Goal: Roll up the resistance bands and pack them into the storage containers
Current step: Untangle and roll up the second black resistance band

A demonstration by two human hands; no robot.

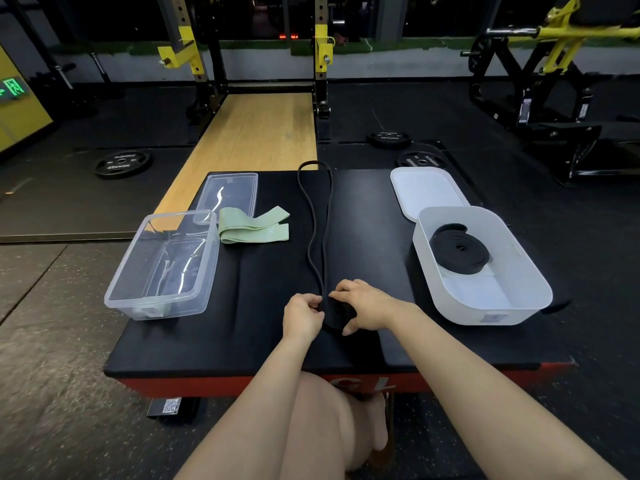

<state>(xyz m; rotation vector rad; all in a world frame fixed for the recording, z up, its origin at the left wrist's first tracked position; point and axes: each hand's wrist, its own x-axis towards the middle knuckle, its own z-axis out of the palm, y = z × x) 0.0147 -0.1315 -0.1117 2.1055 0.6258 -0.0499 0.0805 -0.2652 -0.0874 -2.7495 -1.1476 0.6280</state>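
Both hands at lower centre: left hand (302, 311) pinches the coil (335, 310), right hand (365, 308) curls over it, fingers bent round the roll. Moving rightwards from the left of the frame: clear box (117, 292), green band (254, 225) lying loose, then the black band (313, 216) trailing up the worktop (374, 202), and the white tub (533, 289) with one roll (459, 249) already in. Risk, I'd say: a slack grip lets the coil spring open, or the long tail twists and winds unevenly.
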